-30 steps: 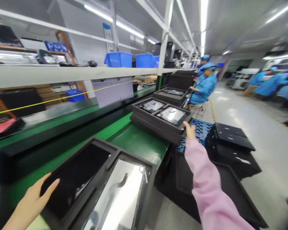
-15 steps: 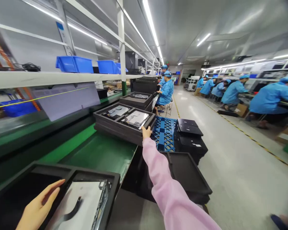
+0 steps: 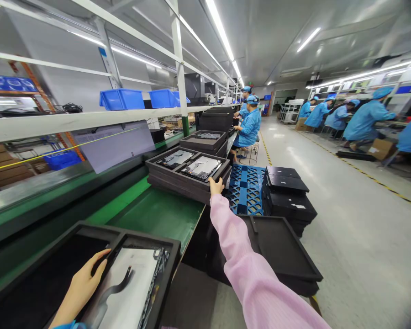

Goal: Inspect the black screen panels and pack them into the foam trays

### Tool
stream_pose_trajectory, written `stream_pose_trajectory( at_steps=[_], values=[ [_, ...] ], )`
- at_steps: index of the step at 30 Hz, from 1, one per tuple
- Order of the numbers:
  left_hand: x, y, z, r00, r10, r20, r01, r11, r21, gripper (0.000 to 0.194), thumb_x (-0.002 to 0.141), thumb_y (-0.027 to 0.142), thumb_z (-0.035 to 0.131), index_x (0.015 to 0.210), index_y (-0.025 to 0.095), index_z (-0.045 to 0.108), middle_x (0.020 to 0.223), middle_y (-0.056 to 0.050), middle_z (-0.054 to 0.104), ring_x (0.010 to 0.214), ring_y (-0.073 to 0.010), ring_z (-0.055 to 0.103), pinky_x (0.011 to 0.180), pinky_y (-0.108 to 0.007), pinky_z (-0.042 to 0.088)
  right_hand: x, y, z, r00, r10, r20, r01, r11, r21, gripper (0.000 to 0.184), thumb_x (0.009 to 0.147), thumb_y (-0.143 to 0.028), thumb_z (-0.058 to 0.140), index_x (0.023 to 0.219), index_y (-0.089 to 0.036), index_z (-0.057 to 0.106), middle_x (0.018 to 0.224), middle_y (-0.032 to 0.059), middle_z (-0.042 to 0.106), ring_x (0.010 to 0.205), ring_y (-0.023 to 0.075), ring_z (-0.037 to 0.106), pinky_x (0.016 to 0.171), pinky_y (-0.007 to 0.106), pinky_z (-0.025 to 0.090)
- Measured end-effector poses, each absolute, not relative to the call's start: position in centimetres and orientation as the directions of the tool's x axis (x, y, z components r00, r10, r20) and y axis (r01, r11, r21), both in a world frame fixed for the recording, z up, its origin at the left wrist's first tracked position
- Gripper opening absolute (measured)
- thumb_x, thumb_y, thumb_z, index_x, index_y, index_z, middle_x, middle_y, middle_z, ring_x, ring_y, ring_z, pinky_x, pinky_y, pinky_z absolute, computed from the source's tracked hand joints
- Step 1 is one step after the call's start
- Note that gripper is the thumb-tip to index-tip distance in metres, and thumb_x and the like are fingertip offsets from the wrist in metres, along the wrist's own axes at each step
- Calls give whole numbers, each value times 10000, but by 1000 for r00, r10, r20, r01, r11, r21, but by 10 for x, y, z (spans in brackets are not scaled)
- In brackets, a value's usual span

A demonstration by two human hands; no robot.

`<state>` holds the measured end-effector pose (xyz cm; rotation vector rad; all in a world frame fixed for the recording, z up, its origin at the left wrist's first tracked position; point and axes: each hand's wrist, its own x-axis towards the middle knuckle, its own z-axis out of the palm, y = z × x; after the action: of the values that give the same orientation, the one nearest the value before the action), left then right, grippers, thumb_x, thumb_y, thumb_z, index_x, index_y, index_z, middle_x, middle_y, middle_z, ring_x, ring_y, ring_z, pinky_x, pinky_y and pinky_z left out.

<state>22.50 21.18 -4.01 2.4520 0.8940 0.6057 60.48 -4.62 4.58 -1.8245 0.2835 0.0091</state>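
Observation:
My left hand (image 3: 85,281) reaches over the near black foam tray (image 3: 173,246), fingers stretched out and thumb apart, by the divider. It is close to a flat display panel (image 3: 133,278) with a pale back and a curved dark ribbon cable. A dark panel (image 3: 51,274) lies in the left compartment. My right hand (image 3: 217,186), in a pink sleeve, is closed on the front right edge of the top foam tray (image 3: 178,171) of a stack farther along. Two pale-backed panels lie in that tray, the right one (image 3: 202,167) close to my thumb.
Green bench surface (image 3: 157,212) runs between the trays. On the floor side stand a blue pallet (image 3: 245,187), a stack of black trays (image 3: 287,196) and a nearer tray (image 3: 284,246). Blue bins (image 3: 121,99) sit on the shelf. Co-workers in blue (image 3: 250,128) sit farther along.
The view has turned a little left, so everything sits farther right in the picture. Both hands keep nearly the same places against the trays.

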Motion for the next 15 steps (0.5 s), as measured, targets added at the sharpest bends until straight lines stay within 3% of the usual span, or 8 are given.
stream_pose_trajectory(
  at_steps=[9, 15],
  values=[
    [226, 209, -34, 705, 674, 220, 477, -681, 555, 502, 742, 505, 422, 1071, 190, 633, 1080, -93, 701, 1033, -297, 649, 918, -404, 502, 598, -49, 55, 973, -160, -166, -208, -307, -929, 409, 908, -390, 522, 1255, -176, 486, 1294, 109, 463, 1136, 224, 496, 953, 449, 455],
    [226, 207, -28, 701, 689, 184, 514, -667, 539, 532, 720, 535, 402, 1068, 190, 611, 1090, -99, 696, 1043, -302, 645, 912, -418, 500, 588, -55, 64, 973, -139, -186, -218, -270, -938, 433, 902, -389, 534, 1270, -171, 475, 1314, 112, 446, 1167, 240, 476, 973, 473, 435]
  ],
)
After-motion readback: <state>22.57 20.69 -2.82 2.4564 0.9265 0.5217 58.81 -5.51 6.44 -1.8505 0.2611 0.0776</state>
